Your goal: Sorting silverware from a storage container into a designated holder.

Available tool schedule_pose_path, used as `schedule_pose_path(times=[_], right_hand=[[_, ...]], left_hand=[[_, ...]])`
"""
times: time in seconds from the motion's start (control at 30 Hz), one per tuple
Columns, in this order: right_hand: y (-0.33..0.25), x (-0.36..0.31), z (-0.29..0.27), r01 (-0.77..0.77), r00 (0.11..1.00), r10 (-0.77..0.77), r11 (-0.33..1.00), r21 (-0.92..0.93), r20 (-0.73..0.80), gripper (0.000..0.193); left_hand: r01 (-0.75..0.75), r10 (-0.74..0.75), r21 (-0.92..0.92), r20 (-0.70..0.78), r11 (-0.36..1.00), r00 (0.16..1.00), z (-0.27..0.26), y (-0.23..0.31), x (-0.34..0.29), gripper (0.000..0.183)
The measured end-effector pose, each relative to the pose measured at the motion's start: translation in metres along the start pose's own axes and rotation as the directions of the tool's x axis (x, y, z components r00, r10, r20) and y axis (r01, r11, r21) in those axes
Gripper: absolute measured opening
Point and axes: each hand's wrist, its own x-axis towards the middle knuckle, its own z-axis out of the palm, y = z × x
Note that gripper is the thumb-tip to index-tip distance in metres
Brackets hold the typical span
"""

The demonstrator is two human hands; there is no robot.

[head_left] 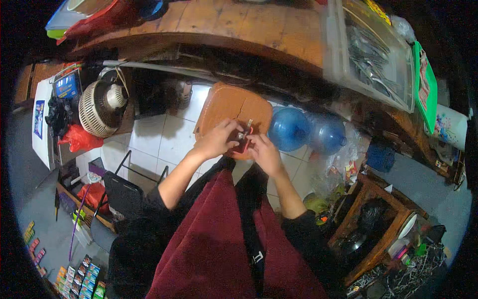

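Both hands meet over an orange-brown stool [224, 107] with a dark crack across its top. My left hand [219, 139] comes in from the left, its fingers closed on a small red-and-dark thing [244, 145] with a metallic part. My right hand [266, 153] pinches the same thing from the other side. Fingers cover much of it, so I cannot make out its kind. A short pale piece [250, 122] sticks up at its far end.
Two blue water bottles, a near one [288, 128] and another [328, 137], stand right of the stool. A wooden table [239, 20] spans the back, bearing a clear cutlery bin [338, 50]. A fan [102, 107] is at left, a wooden rack [356, 264] at lower right.
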Motion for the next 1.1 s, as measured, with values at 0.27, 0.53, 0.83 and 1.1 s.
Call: schedule_pose_path(times=[0.27, 0.53, 0.83, 1.1], right_hand=[[-0.055, 0.020, -0.237, 0.201, 0.424, -0.430, 0.903, -0.381, -0.797, 0.009], [-0.018, 0.107, -0.342, -0.117, 0.903, -0.211, 0.718, -0.687, -0.374, 0.026], [-0.011, 0.125, -0.325, 0.044, 0.906, -0.302, 0.763, -0.644, -0.296, 0.019], [-0.016, 0.118, -0.320, -0.153, 0.809, -0.279, 0.750, -0.643, -0.518, 0.015]], left_hand=[[-0.581, 0.575, 0.059, -0.255, 0.812, 0.777, -0.090, 0.127, 0.079, 0.019], [-0.294, 0.881, 0.869, -0.272, 0.398, 0.387, -0.093, 0.228, 0.212, 0.018], [-0.063, 0.331, 0.865, -0.122, 0.497, 0.936, -0.084, 0.248, 0.239, 0.022], [-0.091, 0.526, 0.810, -0.287, 0.579, 0.800, -0.080, 0.236, 0.239, 0.012]])
